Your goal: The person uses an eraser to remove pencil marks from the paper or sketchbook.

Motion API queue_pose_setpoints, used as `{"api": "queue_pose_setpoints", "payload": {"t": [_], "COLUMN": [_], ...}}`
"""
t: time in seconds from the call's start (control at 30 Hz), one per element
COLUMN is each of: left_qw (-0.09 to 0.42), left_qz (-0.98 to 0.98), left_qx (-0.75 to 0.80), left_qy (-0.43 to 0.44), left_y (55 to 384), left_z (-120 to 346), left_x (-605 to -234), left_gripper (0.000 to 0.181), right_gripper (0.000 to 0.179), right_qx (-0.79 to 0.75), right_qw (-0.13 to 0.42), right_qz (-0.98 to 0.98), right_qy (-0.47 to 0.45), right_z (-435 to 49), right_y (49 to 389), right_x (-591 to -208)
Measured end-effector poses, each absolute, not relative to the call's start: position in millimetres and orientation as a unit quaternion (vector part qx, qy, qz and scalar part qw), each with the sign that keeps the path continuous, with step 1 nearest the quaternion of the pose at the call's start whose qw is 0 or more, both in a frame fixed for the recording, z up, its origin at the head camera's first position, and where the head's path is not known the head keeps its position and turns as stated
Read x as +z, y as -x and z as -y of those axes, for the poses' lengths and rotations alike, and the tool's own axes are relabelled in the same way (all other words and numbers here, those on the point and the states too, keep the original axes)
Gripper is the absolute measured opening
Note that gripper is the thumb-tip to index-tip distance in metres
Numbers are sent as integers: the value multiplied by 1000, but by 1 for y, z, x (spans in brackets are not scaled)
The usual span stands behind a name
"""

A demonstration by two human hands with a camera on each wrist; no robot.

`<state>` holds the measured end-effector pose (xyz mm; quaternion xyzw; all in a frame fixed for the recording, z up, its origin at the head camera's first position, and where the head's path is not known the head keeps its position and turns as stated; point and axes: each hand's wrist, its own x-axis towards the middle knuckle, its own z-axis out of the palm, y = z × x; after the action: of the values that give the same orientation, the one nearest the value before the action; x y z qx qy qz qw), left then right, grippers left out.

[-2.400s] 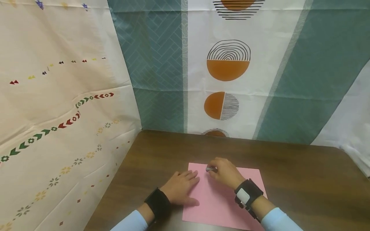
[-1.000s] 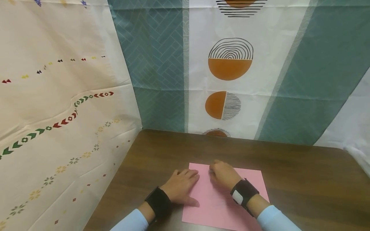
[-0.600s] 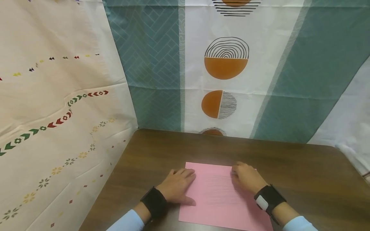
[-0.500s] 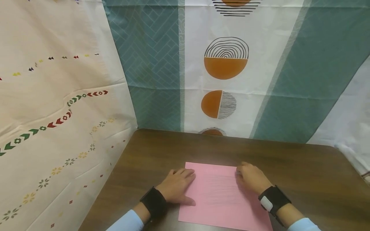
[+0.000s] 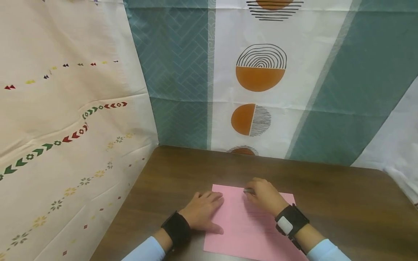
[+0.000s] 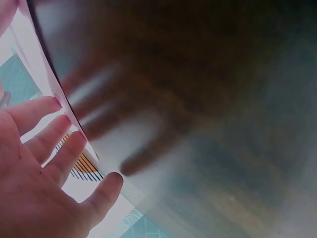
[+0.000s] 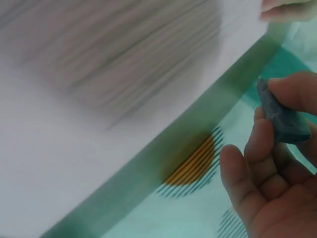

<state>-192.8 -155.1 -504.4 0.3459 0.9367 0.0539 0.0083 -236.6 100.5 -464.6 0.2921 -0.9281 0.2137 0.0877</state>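
Note:
A pink sheet of paper (image 5: pixel 235 235) lies on the brown table, with faint grey streaks (image 7: pixel 148 54) across its middle. My left hand (image 5: pixel 203 214) rests with spread fingers on the paper's left edge; in the left wrist view its fingers (image 6: pixel 67 158) are straight and apart. Over the upper part of the sheet, my right hand (image 5: pixel 266 197) pinches a small dark grey kneaded eraser (image 7: pixel 283 116) between thumb and fingers. In the head view only one end of the eraser (image 5: pixel 249 190) shows past the fingertips. The right hand and forearm hide part of the sheet.
The table (image 5: pixel 183 166) extends beyond the paper on both sides and toward the back. A green and white patterned cloth (image 5: pixel 176 79) hangs behind it, and a cream patterned cloth (image 5: pixel 65 119) along the left. Both wrists wear black straps (image 5: pixel 176 229).
My right hand, with the eraser, went right across the upper part of the paper and is now back toward the left. The left hand has stayed on the left edge.

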Motion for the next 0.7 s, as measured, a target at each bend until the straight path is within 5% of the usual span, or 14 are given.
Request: {"api": "queue_pose_setpoints", "payload": {"t": [0.7], "left_qw": [0], "left_qz": [-937], "left_qx": [38], "left_qy": [-346], "left_y": [190], "left_z": [154], "left_x": [-503], "left_gripper": [95], "right_gripper": [10], "right_qx": [188], "right_qw": [69], "right_qz": [916], "right_qy": [-349], "right_z": [-55], "right_y": [246], "right_x": [-487]}}
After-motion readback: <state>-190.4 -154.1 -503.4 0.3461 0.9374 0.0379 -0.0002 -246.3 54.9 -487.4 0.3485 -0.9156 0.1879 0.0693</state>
